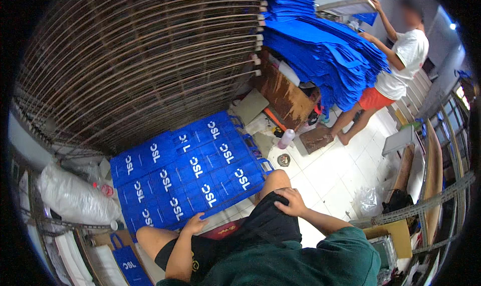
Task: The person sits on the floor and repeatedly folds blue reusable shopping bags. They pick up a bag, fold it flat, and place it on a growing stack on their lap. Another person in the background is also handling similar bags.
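Note:
In front of me lies a broad layer of blue fabric bags (pixel 173 173) with white print, set out in overlapping rows. My left hand (pixel 195 224) is at their near edge, just above my lap. Its fingers point forward and to the right, the tips at or very close to the blue fabric, and nothing shows in its grip. Resting on the dark shorts (pixel 265 216) over my right thigh is my right hand (pixel 291 203), fingers spread and holding nothing.
A tall wire drying rack (pixel 150 65) stands behind the bags. At the far right a co-worker (pixel 408 60) holds a frame (pixel 348 6) beside a heap of blue fabric (pixel 325 50). A bottle (pixel 286 138) and a small round dish (pixel 284 159) stand on the tiles. A plastic-wrapped bundle (pixel 75 196) lies left.

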Motion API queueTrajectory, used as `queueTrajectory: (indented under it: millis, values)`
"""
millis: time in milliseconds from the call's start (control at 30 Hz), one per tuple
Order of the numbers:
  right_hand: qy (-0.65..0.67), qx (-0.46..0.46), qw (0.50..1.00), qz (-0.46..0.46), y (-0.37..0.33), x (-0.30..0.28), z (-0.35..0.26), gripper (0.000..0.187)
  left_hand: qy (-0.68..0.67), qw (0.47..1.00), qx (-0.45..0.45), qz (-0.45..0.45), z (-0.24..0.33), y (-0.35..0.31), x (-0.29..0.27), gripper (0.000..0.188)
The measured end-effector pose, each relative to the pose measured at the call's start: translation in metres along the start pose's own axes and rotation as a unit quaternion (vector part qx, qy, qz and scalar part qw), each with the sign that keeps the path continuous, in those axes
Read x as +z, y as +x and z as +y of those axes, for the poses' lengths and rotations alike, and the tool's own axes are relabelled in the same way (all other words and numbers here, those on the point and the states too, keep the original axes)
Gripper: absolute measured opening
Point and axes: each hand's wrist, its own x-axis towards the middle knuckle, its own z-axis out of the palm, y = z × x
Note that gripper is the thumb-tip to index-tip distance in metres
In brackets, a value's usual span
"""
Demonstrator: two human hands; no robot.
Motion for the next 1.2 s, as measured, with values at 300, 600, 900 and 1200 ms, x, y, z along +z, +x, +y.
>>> queueTrajectory:
  millis: [300,600,900,1200]
  values:
    - [0.018,-0.033,0.912,0.409,0.129,-0.187,0.009,0.011,0.026,0.999,-0.02,0.028,-0.034,0.005,0.005,0.061]
    - [0.416,0.063,0.715,0.558,0.239,-0.432,0.094,0.048,0.041,0.985,0.027,0.164,-0.035,-0.011,0.004,0.048]
    - [0.667,0.065,0.507,0.542,0.266,-0.489,0.208,0.089,-0.067,0.963,0.107,0.238,-0.068,-0.026,0.001,0.04]
    - [0.459,0.186,0.445,0.746,0.323,-0.52,0.249,0.048,-0.136,0.956,0.058,0.253,-0.019,-0.043,-0.005,0.036]
